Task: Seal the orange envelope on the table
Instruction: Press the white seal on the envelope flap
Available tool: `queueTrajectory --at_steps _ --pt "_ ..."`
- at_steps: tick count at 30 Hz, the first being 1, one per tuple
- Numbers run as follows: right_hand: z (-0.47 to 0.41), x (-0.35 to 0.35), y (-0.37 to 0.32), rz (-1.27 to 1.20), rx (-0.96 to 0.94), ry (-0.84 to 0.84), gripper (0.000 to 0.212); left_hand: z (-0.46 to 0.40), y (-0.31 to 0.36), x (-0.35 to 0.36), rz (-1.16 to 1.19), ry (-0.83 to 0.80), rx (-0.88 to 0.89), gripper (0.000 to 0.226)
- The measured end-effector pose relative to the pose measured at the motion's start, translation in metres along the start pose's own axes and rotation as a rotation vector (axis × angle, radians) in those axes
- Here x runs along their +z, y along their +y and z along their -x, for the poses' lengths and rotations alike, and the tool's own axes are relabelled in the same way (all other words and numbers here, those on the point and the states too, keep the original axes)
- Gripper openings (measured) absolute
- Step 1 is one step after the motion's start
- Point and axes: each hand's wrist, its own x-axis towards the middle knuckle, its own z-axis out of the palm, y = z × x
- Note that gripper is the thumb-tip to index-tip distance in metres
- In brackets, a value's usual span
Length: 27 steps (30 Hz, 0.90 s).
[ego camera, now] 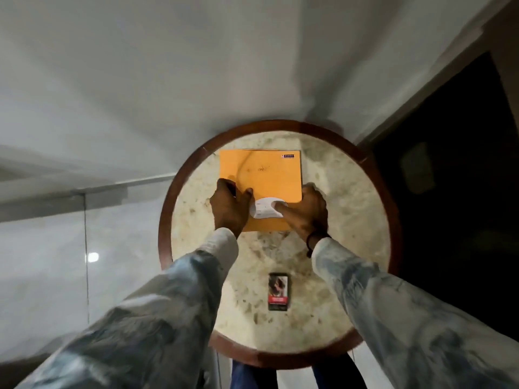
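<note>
An orange envelope [269, 175] lies flat on a round marble table [342, 197] with a dark wooden rim. A small white label or paper piece [264, 210] sits on the envelope's near part. My left hand [229, 209] rests on the envelope's left near corner, its thumb touching the white piece. My right hand [306, 213] lies on the right near corner, with a finger pressing down on the white piece. The envelope's near edge is partly hidden under both hands.
A small dark box with a red band [278, 292] lies on the table near me, between my forearms. A white wall rises behind the table. A dark opening [449, 178] is to the right and a glossy pale floor to the left.
</note>
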Motion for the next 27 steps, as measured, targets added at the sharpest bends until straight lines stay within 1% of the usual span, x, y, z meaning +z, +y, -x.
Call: queueTrajectory --at_steps 3,5,8,10,11,13,15,17,19,21,22,23,25,27 --pt "-0.012 0.023 -0.015 0.104 0.012 0.033 0.070 -0.022 -0.005 -0.003 -0.313 0.025 0.022 0.039" --pt "-0.014 0.030 -0.019 0.171 0.003 0.060 0.070 -0.023 -0.005 0.001 -0.406 0.060 0.043 0.038" --pt "-0.015 0.036 -0.024 0.231 -0.036 0.120 0.068 -0.029 -0.003 0.003 -0.377 0.053 -0.066 0.046" --pt "-0.012 0.040 -0.027 0.254 -0.082 0.149 0.064 -0.035 -0.005 0.002 -0.385 0.010 -0.093 0.052" --pt "-0.011 0.042 -0.028 0.268 -0.103 0.147 0.062 -0.041 -0.008 0.000 -0.359 -0.011 -0.106 0.053" --pt "-0.013 0.045 -0.029 0.287 -0.110 0.097 0.058 -0.056 -0.015 -0.009 -0.230 -0.075 -0.126 0.051" --pt "-0.022 0.041 -0.031 0.233 -0.069 0.053 0.050 -0.070 -0.022 -0.022 -0.111 -0.184 -0.084 0.043" --pt "-0.034 0.034 -0.034 0.129 -0.036 0.066 0.041 -0.075 -0.026 -0.032 -0.065 -0.302 -0.014 0.039" --pt "-0.043 0.028 -0.040 0.017 -0.020 0.053 0.034 -0.072 -0.030 -0.037 -0.044 -0.369 0.096 0.039" --pt "-0.045 0.023 -0.047 -0.118 -0.001 0.004 0.031 -0.064 -0.033 -0.039 -0.015 -0.353 0.252 0.036" --pt "-0.043 0.021 -0.051 -0.174 -0.014 -0.004 0.032 -0.059 -0.035 -0.039 0.010 -0.321 0.334 0.035" --pt "-0.039 0.018 -0.054 -0.221 -0.057 0.022 0.033 -0.053 -0.037 -0.040 0.035 -0.277 0.405 0.035" --pt "-0.024 0.014 -0.060 -0.311 -0.246 0.156 0.034 -0.040 -0.041 -0.042 0.096 -0.166 0.482 0.031" --pt "-0.006 0.017 -0.057 -0.293 -0.478 0.312 0.033 -0.025 -0.047 -0.040 0.154 -0.048 0.449 0.023"
